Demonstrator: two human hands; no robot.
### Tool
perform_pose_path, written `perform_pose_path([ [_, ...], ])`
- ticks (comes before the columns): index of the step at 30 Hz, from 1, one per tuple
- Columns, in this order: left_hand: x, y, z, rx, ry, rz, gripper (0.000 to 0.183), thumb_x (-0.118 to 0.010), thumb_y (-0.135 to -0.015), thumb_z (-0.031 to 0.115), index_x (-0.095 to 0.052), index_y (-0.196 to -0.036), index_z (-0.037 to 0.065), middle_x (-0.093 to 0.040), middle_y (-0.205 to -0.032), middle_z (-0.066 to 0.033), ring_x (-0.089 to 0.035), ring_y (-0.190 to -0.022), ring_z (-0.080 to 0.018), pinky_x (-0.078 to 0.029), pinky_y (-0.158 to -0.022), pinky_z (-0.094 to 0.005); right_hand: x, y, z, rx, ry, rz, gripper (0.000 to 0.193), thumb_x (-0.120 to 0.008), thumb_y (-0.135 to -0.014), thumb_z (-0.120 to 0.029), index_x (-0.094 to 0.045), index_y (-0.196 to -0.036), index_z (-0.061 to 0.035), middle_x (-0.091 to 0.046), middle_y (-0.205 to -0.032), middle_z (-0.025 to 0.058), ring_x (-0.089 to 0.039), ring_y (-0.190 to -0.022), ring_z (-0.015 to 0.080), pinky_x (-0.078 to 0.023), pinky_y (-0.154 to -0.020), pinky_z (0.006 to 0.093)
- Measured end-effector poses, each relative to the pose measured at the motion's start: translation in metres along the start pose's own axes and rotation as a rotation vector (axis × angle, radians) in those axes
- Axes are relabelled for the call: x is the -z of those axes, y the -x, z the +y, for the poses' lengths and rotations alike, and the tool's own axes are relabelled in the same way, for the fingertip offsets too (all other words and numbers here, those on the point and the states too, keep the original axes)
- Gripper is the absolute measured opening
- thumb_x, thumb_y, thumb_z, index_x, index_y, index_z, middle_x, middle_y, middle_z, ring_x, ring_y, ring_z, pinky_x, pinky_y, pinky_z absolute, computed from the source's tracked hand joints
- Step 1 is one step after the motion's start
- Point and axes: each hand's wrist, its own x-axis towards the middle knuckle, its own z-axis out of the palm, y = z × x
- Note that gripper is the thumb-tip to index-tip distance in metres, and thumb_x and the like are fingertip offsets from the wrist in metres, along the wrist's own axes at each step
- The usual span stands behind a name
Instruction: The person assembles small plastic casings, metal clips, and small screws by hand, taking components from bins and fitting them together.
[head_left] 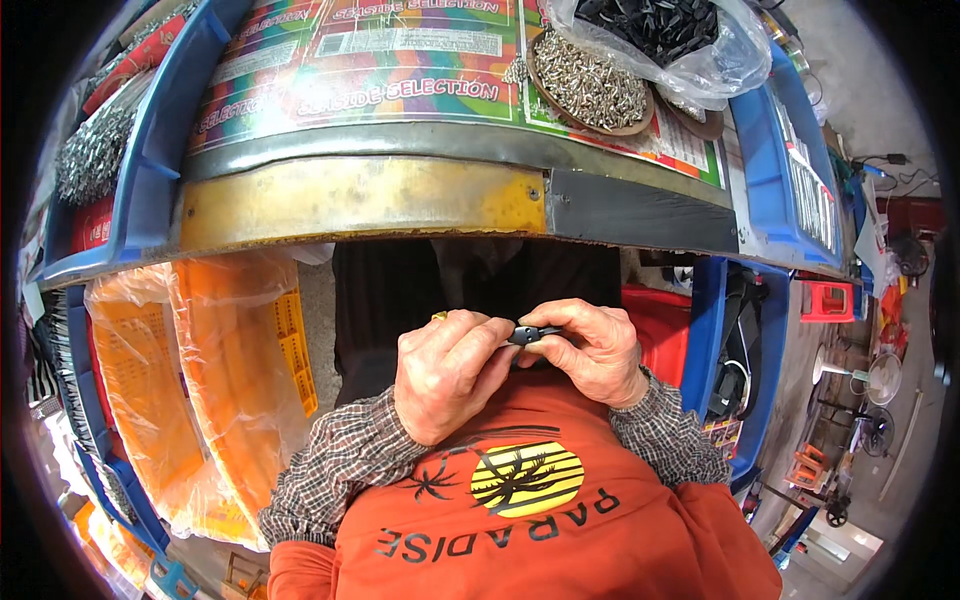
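Close in front of my chest, both hands grip one small, dark, narrow part [525,335] with tiny round marks on its face. My left hand [446,372] pinches its left end between thumb and fingers. From the other side, my right hand [600,348] has its thumb and forefinger closed on the right end. Fingertips cover much of the part, so its full shape is hidden. On the bench beyond my hands, a shallow round dish [590,85] holds many small silver metal pieces. Behind it, a clear plastic bag [735,62] is full of black parts.
The workbench [360,195] has a raised yellow and dark front edge between me and the dish. Blue bins flank it, the left bin [160,130] holding thin metal pieces. An orange crate [290,350] under clear plastic stands low left. A red stool [828,300] is farther right.
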Motion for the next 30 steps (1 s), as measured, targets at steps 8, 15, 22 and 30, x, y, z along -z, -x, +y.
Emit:
perform_pose_path([
  [8,0.011,-0.015,0.006,-0.031,-0.048,-0.02,0.026,-0.075,-0.068,0.001,-0.063,-0.09,0.004,-0.062,-0.077,-0.0082,-0.062,-0.063,-0.0242,-0.048,-0.054,-0.0331,0.019,-0.017,-0.019,0.095,0.122,0.031,0.022,-0.071,-0.083,-0.003,-0.065,-0.103,0.002,-0.067,-0.086,0.0092,-0.063,-0.069,0.0126,-0.051,-0.06,0.0263],
  [15,0.021,-0.031,0.009,-0.016,-0.073,-0.008,0.024,-0.075,-0.067,-0.002,-0.063,-0.087,0.004,-0.063,-0.076,-0.0088,-0.061,-0.062,-0.0236,-0.049,-0.055,-0.0327,0.063,-0.061,-0.042,0.184,0.579,0.366,0.014,-0.066,-0.08,0.004,-0.067,-0.094,0.0019,-0.064,-0.081,0.0081,-0.06,-0.066,0.0131,-0.047,-0.06,0.0247],
  [22,0.027,-0.039,0.006,0.015,-0.083,0.03,0.022,-0.074,-0.069,-0.004,-0.064,-0.087,0.003,-0.062,-0.075,-0.0087,-0.058,-0.058,-0.0211,-0.046,-0.051,-0.0306,0.076,-0.09,-0.022,0.296,0.819,0.436,0.02,-0.072,-0.071,-0.001,-0.066,-0.09,-0.0035,-0.061,-0.085,0.0078,-0.057,-0.082,0.0263,-0.046,-0.071,0.0365],
  [30,0.03,-0.037,0.002,0.068,-0.103,0.04,0.02,-0.074,-0.07,-0.003,-0.064,-0.087,0.002,-0.061,-0.072,-0.0088,-0.057,-0.055,-0.0201,-0.045,-0.05,-0.0299,0.075,-0.104,-0.017,0.335,0.923,0.398,0.017,-0.072,-0.072,-0.001,-0.066,-0.088,-0.0024,-0.059,-0.084,0.0086,-0.055,-0.08,0.0251,-0.045,-0.069,0.0357],
])
